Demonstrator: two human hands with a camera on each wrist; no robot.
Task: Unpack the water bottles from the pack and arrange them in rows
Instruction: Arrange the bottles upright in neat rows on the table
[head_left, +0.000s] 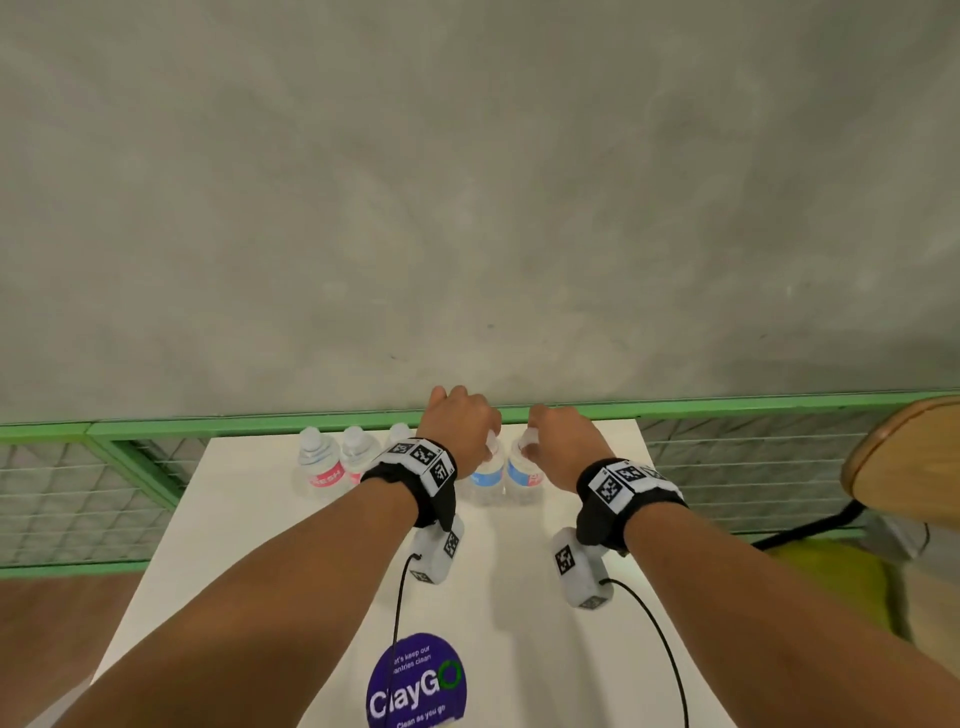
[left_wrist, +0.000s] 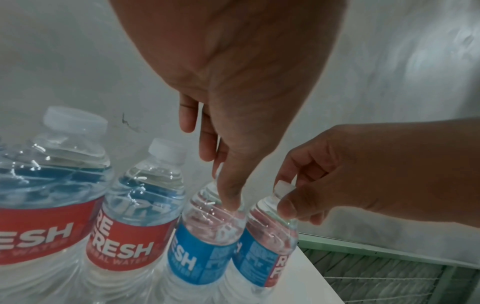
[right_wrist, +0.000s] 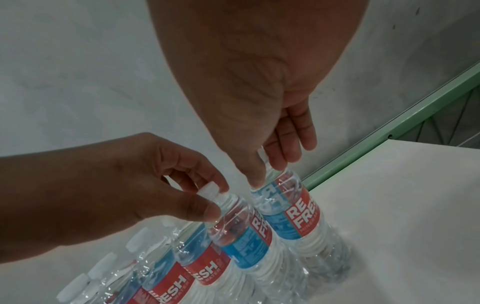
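Note:
Several clear water bottles with red and blue labels stand in a row along the far edge of the white table. My left hand pinches the neck of one blue-facing bottle. In the left wrist view, the left hand comes down over that bottle. My right hand pinches the cap of the last bottle on the right. In the right wrist view, the right hand grips that bottle. Both held bottles are upright and side by side. Three more bottles stand to the left.
A green metal rail with wire mesh runs just behind the table, below a grey concrete wall. A wooden chair seat stands at the right. A purple ClayGo sticker lies near the front edge, with thin black cables trailing from my wrist cameras.

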